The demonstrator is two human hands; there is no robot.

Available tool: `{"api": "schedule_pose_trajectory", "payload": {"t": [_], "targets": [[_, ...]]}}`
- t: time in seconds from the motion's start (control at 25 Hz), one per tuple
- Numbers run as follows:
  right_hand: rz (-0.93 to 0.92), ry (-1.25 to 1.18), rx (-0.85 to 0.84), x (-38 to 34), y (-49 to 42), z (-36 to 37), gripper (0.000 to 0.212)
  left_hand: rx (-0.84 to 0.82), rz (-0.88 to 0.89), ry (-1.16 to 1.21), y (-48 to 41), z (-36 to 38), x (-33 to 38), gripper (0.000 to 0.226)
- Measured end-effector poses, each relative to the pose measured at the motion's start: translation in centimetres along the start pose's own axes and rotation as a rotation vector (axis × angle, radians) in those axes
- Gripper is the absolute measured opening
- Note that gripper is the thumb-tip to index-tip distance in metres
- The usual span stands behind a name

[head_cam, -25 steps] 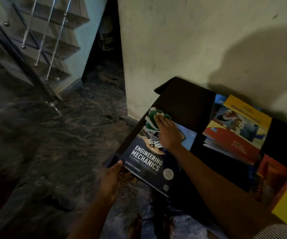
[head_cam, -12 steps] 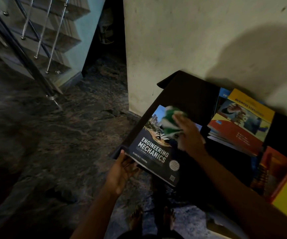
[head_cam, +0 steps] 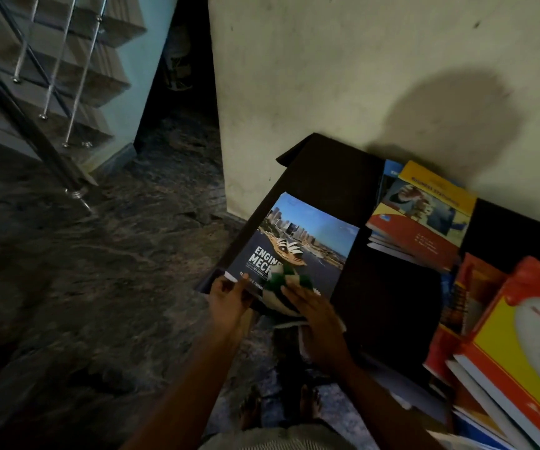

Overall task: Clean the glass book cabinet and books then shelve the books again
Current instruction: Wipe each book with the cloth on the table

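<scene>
By the staircase (head_cam: 51, 76) on the left, the stone floor (head_cam: 99, 271) runs up to a dark table (head_cam: 336, 177). The left hand (head_cam: 229, 303) pinches the near left corner of the book (head_cam: 310, 235), thumb on the cover, the other fingers hidden beneath. The book lies face up on the table's left end. On its near edge a green and white cloth (head_cam: 286, 280) sits under the right hand (head_cam: 320, 323), whose fingers lie straight and close together, pressing it down. Further right is a stack of books (head_cam: 424, 216), then red and yellow books (head_cam: 522, 336).
</scene>
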State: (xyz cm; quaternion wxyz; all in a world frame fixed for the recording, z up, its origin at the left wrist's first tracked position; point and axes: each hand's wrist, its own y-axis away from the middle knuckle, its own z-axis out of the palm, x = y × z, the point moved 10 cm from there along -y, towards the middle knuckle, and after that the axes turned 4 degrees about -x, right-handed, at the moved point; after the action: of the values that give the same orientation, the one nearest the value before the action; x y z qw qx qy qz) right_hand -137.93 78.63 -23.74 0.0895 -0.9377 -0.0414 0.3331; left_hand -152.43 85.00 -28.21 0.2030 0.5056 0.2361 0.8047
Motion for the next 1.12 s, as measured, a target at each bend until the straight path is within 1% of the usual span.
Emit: {"api": "schedule_pose_trajectory", "payload": {"t": [0.08,0.12,0.2,0.32,0.4,0.48,0.56,0.6,0.68,0.76,0.8,0.84,0.88,0.92,0.96,1.0,1.04,1.08,1.12], "targets": [[0.079,-0.222,0.087,0.3,-1.0,-3.6,0.048,-0.043,0.141,-0.084,0.6,1.6,3.0,0.008],[0.1,-0.266,0.143,0.4,-1.7,-5.9,0.047,-0.068,0.223,-0.158,0.9,2.6,5.0,0.01],[0.088,-0.267,0.235,0.1,-3.2,-10.0,0.05,-0.143,0.441,-0.327,1.8,5.0,9.2,0.016],[0.088,-0.279,0.298,0.3,-4.5,-13.5,0.051,-0.201,0.873,-0.765,4.8,8.5,13.5,0.021],[0.092,-0.272,0.322,0.7,-4.6,-14.6,0.05,-0.315,1.165,-0.952,7.1,10.8,13.6,0.022],[0.113,-0.27,0.355,0.9,-3.8,-15.1,0.048,-0.422,1.39,-1.107,7.9,11.1,11.1,0.03],[0.146,-0.269,0.352,1.3,-2.6,-14.5,0.05,-0.44,1.499,-1.279,6.7,9.2,7.2,0.032],[0.178,-0.287,0.333,1.7,-2.1,-13.8,0.052,-0.439,1.494,-1.344,5.8,7.8,5.3,0.028],[0.238,-0.319,0.274,2.5,-1.8,-12.1,0.055,-0.502,1.455,-1.442,4.6,5.6,1.3,0.023],[0.266,-0.283,0.2,2.9,-2.8,-10.4,0.056,-0.497,1.443,-1.525,4.2,4.6,-0.3,0.019],[0.271,-0.248,0.159,3.2,-3.8,-9.6,0.057,-0.487,1.376,-1.515,3.8,4.4,0.0,0.03],[0.274,-0.201,0.119,3.3,-5.3,-9.1,0.059,-0.446,1.271,-1.456,3.9,4.3,1.1,0.044],[0.271,-0.152,0.097,3.7,-7.1,-8.8,0.061,-0.359,1.124,-1.327,3.0,3.4,2.2,0.053],[0.261,-0.11,0.087,4.1,-9.1,-8.6,0.062,-0.231,0.915,-1.158,2.0,1.8,3.3,0.057],[0.255,-0.076,0.086,4.7,-11.2,-8.5,0.062,-0.103,0.663,-0.963,0.9,-0.4,3.5,0.056],[0.263,-0.035,0.079,5.6,-13.3,-8.3,0.062,-0.034,0.423,-0.744,0.0,-2.0,2.6,0.053],[0.287,0.017,0.052,6.7,-15.2,-7.8,0.062,-0.029,0.226,-0.532,-0.6,-2.8,1.1,0.046],[0.324,0.09,-0.007,7.9,-16.7,-6.8,0.063,-0.035,0.083,-0.421,-0.8,-3.0,-0.2,0.035],[0.358,0.185,-0.094,9.0,-17.6,-5.4,0.065,-0.049,-0.007,-0.388,-0.8,-2.7,-0.9,0.024]]}}
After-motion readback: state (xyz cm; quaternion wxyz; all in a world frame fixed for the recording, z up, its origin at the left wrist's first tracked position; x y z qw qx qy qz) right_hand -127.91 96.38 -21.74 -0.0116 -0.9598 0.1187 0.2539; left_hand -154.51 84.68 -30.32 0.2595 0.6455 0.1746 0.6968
